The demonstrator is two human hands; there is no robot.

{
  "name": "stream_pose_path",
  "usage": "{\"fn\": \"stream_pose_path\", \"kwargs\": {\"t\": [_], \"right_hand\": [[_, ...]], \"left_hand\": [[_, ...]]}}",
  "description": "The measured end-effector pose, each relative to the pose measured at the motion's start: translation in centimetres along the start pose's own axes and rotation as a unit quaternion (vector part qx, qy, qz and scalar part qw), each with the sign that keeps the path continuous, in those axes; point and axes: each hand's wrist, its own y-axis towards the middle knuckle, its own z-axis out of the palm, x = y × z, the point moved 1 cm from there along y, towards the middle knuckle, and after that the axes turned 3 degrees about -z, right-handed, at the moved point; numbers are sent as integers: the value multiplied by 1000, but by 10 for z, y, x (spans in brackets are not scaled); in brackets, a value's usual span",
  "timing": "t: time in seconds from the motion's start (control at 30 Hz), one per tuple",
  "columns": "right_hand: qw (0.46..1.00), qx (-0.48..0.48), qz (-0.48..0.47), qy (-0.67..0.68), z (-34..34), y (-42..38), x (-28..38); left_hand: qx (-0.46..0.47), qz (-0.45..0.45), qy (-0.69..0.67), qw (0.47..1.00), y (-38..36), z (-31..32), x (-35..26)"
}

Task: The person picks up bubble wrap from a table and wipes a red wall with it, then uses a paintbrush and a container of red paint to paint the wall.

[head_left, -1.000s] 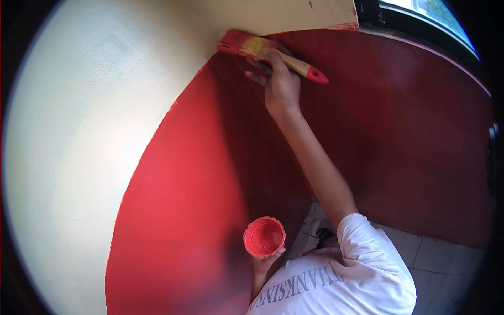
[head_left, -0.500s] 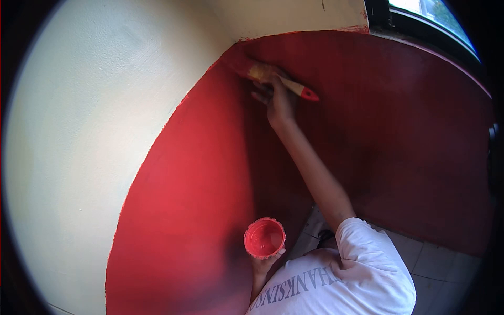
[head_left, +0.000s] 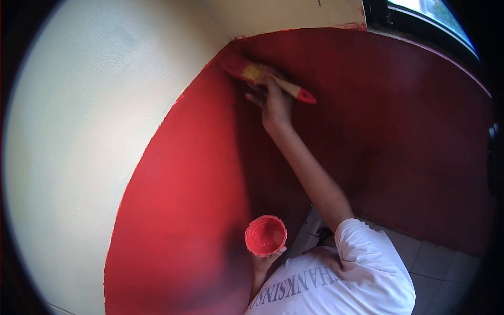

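Observation:
My right hand (head_left: pixel 273 100) is closed round the wooden handle of a paintbrush (head_left: pixel 290 88) with a red tip. The brush's bristles, coated red, lie against the red wall (head_left: pixel 184 184) near the corner, just below the edge of the pale wall (head_left: pixel 94 105). Low in the view, my left hand (head_left: pixel 266 260) holds a round red paint cup (head_left: pixel 266 235) from beneath, its open top facing up. Red paint shows inside the cup.
A dark-framed window (head_left: pixel 430 26) is at the upper right. Pale floor tiles (head_left: pixel 436 260) show at the lower right, beside the white shirt (head_left: pixel 362 262) on my body. A dark object (head_left: pixel 493 157) stands at the right edge.
My right hand and the brush have shifted slightly left, and more of the red bristles shows. The cup in my left hand has barely moved.

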Motion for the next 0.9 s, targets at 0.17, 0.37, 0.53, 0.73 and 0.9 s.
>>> {"fn": "stream_pose_path", "kwargs": {"t": [0.17,0.37,0.53,0.73,0.9], "right_hand": [[999,-6,-21,29,-5,-12,25],[1000,6,-16,5,14,-10,15],[998,-67,13,-3,-28,-29,11],[998,27,-43,46,16,-7,28],[999,-40,18,-22,-50,-16,-27]], "left_hand": [[-8,-12,-20,1000,-3,6,-2],[6,-14,-20,1000,-2,8,-12],[1,4,-14,1000,0,4,-1],[3,-10,-16,1000,-1,3,-3],[-6,-13,-3,1000,-1,3,-3]]}}
